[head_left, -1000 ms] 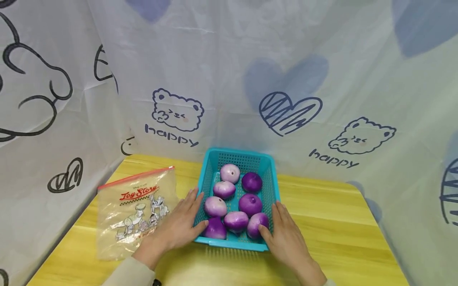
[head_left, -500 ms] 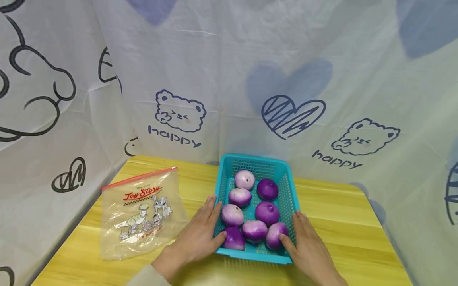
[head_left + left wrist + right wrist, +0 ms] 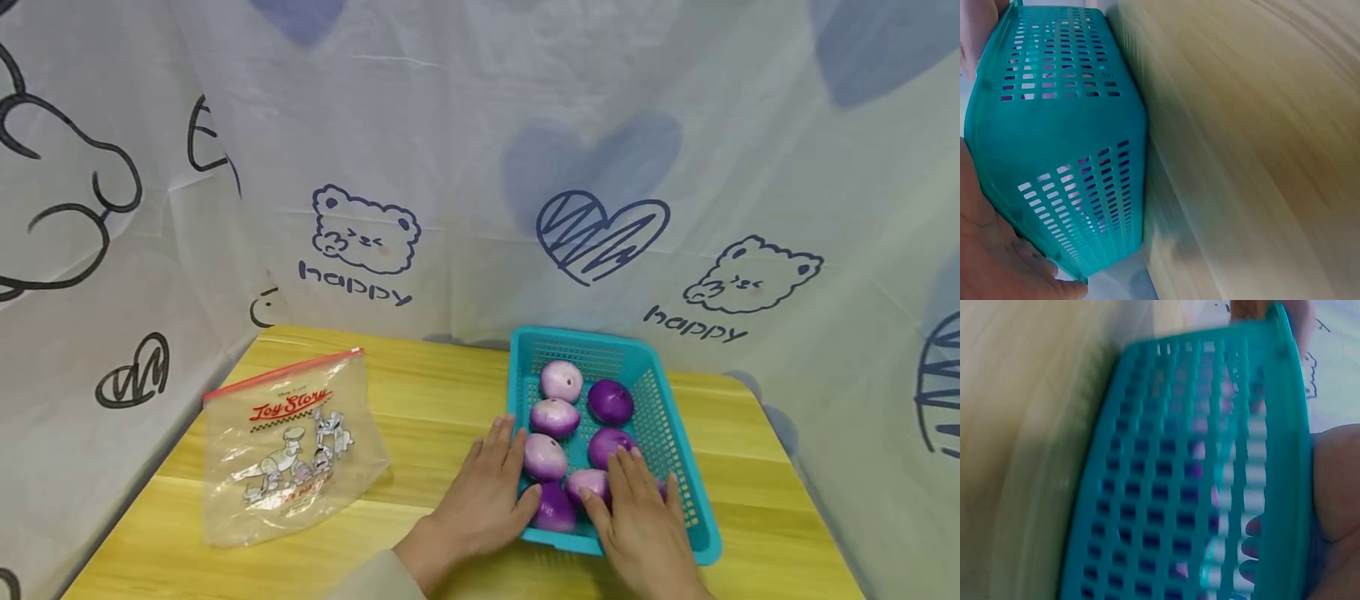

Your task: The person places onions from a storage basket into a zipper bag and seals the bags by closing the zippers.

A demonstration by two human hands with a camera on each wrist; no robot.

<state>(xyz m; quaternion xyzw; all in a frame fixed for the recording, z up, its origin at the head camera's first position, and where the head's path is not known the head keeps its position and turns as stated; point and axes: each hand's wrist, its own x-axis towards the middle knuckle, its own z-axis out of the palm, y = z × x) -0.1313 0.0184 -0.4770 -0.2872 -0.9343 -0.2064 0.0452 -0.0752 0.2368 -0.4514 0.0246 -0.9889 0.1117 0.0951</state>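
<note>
A turquoise mesh basket [image 3: 678,437] holds several red onions, some pale like the onion [image 3: 561,382] at the back, some deep purple like the onion [image 3: 611,402] beside it. My left hand [image 3: 483,500] rests along the basket's left rim, fingers straight, thumb near the dark onion [image 3: 555,508] at the front left corner. My right hand [image 3: 647,525] reaches over the front rim, fingers extended over the front right onions and partly hiding them. In the right wrist view, fingertips [image 3: 1250,547] show through the mesh, inside the basket.
A clear zip bag [image 3: 300,450] with a red closure and cartoon print lies flat at the left of the yellow wood-grain table [image 3: 420,400]. Behind the basket hangs a white printed cloth [image 3: 480,167], with another cloth wall on the left.
The basket with its onions has slid right, away from the bag, and both hands went with it. My right hand has left the right rim and moved in over the front onions.
</note>
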